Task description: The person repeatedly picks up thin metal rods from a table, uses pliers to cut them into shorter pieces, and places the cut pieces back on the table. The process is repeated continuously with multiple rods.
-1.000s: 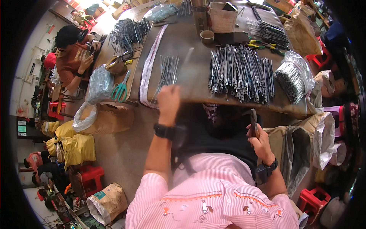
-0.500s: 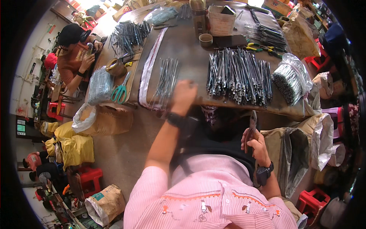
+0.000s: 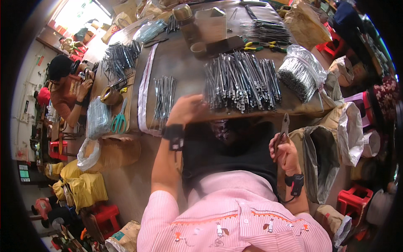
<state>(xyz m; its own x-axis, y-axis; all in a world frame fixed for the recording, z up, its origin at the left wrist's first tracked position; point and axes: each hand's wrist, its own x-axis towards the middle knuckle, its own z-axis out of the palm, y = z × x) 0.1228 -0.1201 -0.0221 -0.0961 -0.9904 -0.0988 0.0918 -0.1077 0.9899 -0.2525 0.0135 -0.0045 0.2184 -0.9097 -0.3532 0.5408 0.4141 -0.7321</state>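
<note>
My left hand (image 3: 187, 110) is over the table's near edge, its fingertips by the left side of a large pile of thin steel strips (image 3: 243, 82) with small heads, like metal cable ties. Its fingers are smeared by motion, so whether they hold anything is unclear. A smaller row of such strips (image 3: 165, 96) lies left of that hand. Below the table edge, my right hand (image 3: 286, 155) is closed around a pair of pliers (image 3: 282, 132), jaws pointing up and away from me. A plastic-wrapped bundle of strips (image 3: 300, 75) lies right of the pile.
A white strap (image 3: 145, 92) runs along the table's left part. Further left are teal scissors (image 3: 119, 122), a tape roll (image 3: 111, 95) and a co-worker (image 3: 67, 88). Behind the pile stand a flask (image 3: 187, 27) and a phone (image 3: 228, 45). Open sacks (image 3: 321, 155) stand at my right.
The whole view has shifted. My left hand has moved away from the smaller row, rightward to the large pile. My right hand keeps the pliers and has come up a little.
</note>
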